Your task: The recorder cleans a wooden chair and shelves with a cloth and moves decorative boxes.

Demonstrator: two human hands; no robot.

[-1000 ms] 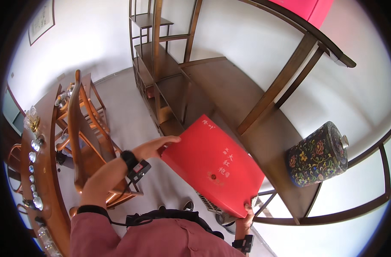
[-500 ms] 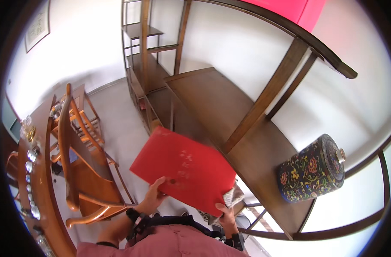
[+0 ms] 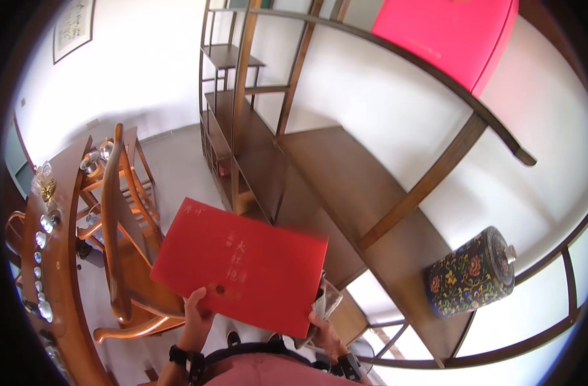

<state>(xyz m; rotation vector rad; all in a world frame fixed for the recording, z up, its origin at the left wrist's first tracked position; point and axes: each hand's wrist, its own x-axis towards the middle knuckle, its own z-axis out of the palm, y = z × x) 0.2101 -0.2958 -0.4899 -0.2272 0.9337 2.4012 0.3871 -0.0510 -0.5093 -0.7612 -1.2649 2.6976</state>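
Observation:
In front of me a flat red box (image 3: 242, 257) with pale lettering is held out, tilted down to the right. My left hand (image 3: 196, 316) grips its near left edge, thumb on top and the other fingers hidden underneath. At the near right corner my right hand (image 3: 325, 336) is closed on the box too. A crumpled whitish cloth-like thing (image 3: 330, 301) shows beside that corner, next to my right fingers. Whether the right hand also holds it, I cannot tell.
A dark wooden shelf unit (image 3: 397, 257) stands ahead and to the right. It bears a black floral canister (image 3: 471, 273) and, higher up, a pink box (image 3: 445, 42). Left are a wooden armchair (image 3: 136, 270) and a long table (image 3: 65, 283) with several small cups.
Both hands have shifted the red box leftward, and it shows more squarely to me. My view has tilted up a little, so more of the upper shelf and pink box shows.

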